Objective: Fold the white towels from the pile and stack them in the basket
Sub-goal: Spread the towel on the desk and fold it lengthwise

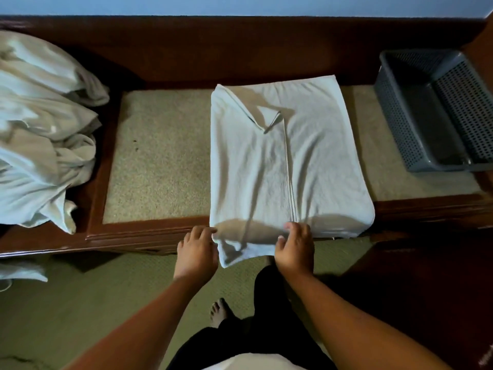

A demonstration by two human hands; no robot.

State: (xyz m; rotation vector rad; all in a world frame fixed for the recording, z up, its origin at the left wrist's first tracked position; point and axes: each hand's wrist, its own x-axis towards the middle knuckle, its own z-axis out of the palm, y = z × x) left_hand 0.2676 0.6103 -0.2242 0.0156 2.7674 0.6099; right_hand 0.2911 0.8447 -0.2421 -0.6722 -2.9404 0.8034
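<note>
**Both grips on the towel's near edge**

Nearest the camera are black trousers (266,329) and a bare foot (218,312) on a green carpeted floor (80,303). A pale mark (486,360) at the lower right edge may be writing, but it is too blurred to read.

Both bare forearms reach forward to the front of the table (133,233). The left grip (197,252) has its fingers curled at the near left corner of the towel (320,169). The right grip (294,249) pinches the same near edge further right, fingers on top and thumb below. Between the two, that edge is lifted a little and a loose corner hangs below the table front.

The towel is white and lies flat, right of centre, on the table's beige pad (160,156). Its left part is folded over the right, and the hem runs down the middle. One far corner of that flap is turned back.

At the left end of the table is the pile (40,129) of crumpled white towels, spilling over the front edge. It lies well apart from the spread towel.

At the far right stands the grey perforated basket (394,124), close to the towel but not touching it, with its bare grey floor showing. A dark wooden back rail and a pale blue wall (240,5) lie beyond.
</note>
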